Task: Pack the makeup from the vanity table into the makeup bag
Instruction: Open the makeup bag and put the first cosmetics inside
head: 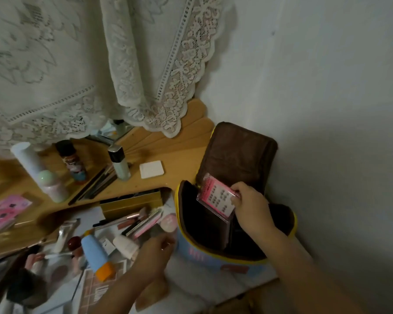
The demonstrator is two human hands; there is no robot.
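Pinched by its right edge in the right hand: a clear flat case with a pink printed card inside, tilted and held over the open mouth of the makeup bag, lower corner dipping into the dark interior. Bag light blue with yellow piping and brown lining, lid flipped up against the white wall, standing at the right end of the vanity table. Left hand low beside the bag, reaching into the clutter just left of it; blurred, fingers seemingly curled at a small item, grasp impossible to confirm. Around that hand: a blue tube with an orange cap, a round pink compact, a white tube, brushes and pencils lying across a gold box. Farther back on the wooden top: a white square pad, a pale green bottle with a black cap, a dark bottle, a tall white bottle and a pink packet at far left. Lace curtain hanging above, hem brushing the tabletop.
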